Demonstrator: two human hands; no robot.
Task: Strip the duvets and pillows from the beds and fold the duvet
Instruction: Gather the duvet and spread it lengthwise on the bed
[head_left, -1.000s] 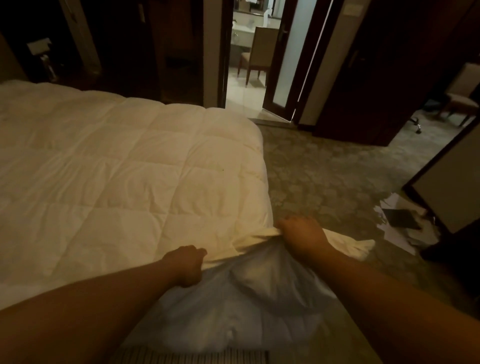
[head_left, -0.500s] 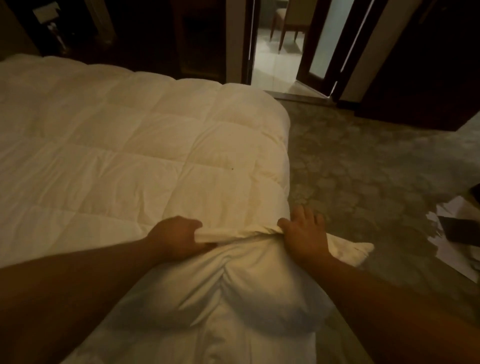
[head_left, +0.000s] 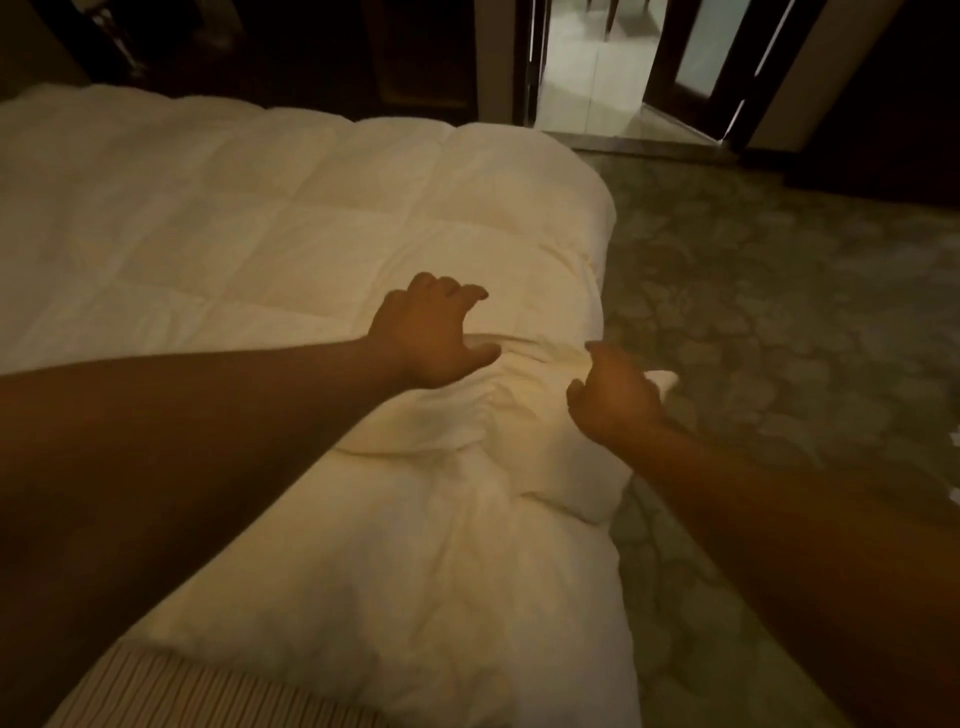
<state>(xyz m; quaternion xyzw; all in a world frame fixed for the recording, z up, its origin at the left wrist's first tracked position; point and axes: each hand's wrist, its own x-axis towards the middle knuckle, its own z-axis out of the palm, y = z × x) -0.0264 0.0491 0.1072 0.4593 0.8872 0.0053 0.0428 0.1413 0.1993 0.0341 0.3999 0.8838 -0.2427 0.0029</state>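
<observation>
In the head view, the white quilted duvet (head_left: 270, 228) lay spread over the bed, reaching out beyond and to the left of both hands, its near edge bunched into folds beneath and between them. The left hand (head_left: 426, 338) rested on the bunched fabric with fingers spread and bent, thumb out, pinching nothing. The right hand (head_left: 613, 395) hovered just right of the folds, fingers loosely curled and empty. Patterned carpet (head_left: 779, 312) lay to the right of the right hand.

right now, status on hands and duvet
Left hand open, resting on duvet. Right hand open, gripping nothing. Duvet bunched at bed corner. Nothing in the way.
</observation>
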